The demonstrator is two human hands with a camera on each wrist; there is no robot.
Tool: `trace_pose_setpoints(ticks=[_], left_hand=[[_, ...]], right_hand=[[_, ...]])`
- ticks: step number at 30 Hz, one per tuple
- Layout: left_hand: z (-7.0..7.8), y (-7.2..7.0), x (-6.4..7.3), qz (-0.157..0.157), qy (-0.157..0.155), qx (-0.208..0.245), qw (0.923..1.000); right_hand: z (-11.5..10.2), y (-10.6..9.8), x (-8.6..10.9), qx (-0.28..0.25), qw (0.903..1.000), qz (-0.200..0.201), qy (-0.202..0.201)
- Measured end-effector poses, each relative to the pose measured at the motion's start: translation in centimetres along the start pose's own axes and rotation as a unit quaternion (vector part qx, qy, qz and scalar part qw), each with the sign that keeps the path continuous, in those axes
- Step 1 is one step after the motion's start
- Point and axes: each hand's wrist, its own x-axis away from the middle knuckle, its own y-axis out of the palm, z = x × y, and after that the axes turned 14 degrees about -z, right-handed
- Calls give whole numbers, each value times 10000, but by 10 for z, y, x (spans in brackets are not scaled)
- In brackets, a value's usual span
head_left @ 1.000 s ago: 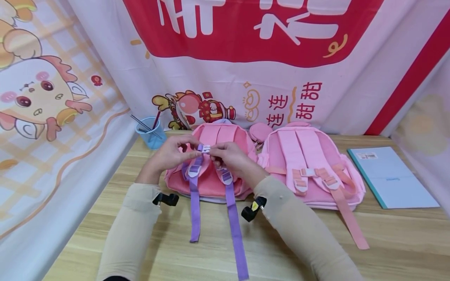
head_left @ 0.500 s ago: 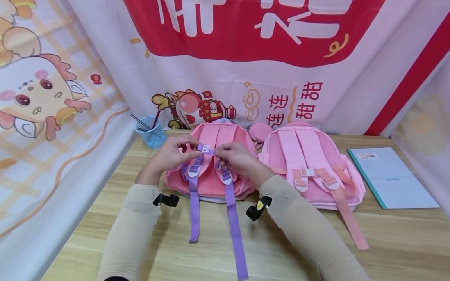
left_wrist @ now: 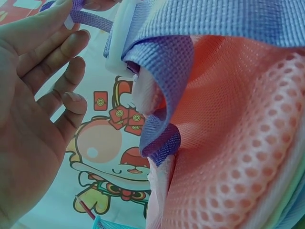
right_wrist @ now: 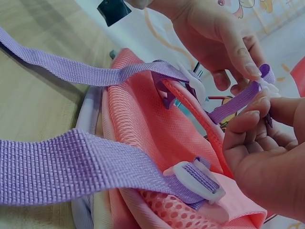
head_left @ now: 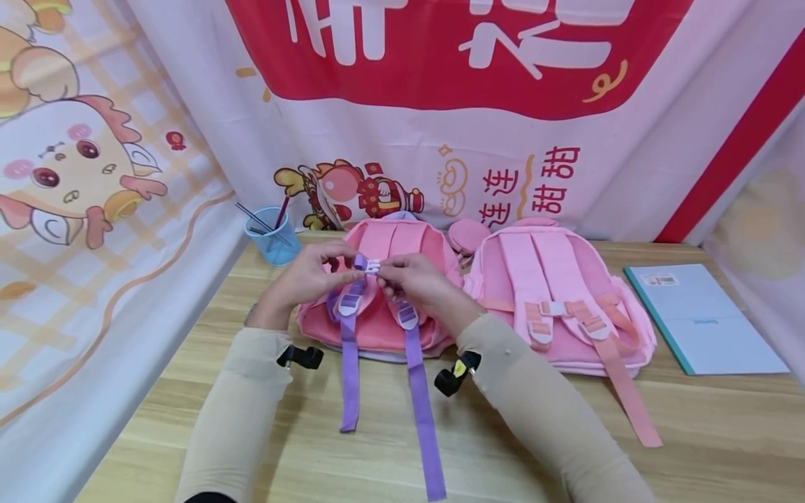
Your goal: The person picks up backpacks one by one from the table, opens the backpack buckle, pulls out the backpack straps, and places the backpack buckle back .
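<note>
A coral-pink backpack (head_left: 371, 338) lies back side up on the table, its shoulder straps toward me. Above it, both hands meet at a small white side-release buckle (head_left: 372, 266) on purple webbing. My left hand (head_left: 312, 273) pinches the buckle's left end and its webbing between thumb and forefinger; its other fingers are spread loosely in the left wrist view. The right hand (head_left: 416, 281) pinches the right end, and its fingertips hide part of the buckle. Two purple straps (head_left: 425, 419) hang from white adjusters (head_left: 350, 302) down onto the table.
A second pink backpack (head_left: 503, 258) lies to the right, with an orange-pink strap (head_left: 632, 405) trailing forward. A round pink pouch (head_left: 468, 235) sits between the bags. Back left stands a blue mesh pen cup (head_left: 277, 241); far right lies a light-blue notebook (head_left: 711, 328). Printed cloth (head_left: 390, 126) closes the back.
The right hand drew a little right, baring the white prongs, then came back left to the buckle. My left hand has kept its hold. The backpacks stay in place.
</note>
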Motion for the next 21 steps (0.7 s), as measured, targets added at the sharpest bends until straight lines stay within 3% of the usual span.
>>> trace_pose_setpoints(ticks=[14,21], left_hand=[[3,-1,-1,-69,-138,-25,9999],[4,-1,-2,-190,-183,-197,9995]], right_hand=[[-3,-1,1,-673,9976,-81,116],[-7,2,4,13,9995,201,224]])
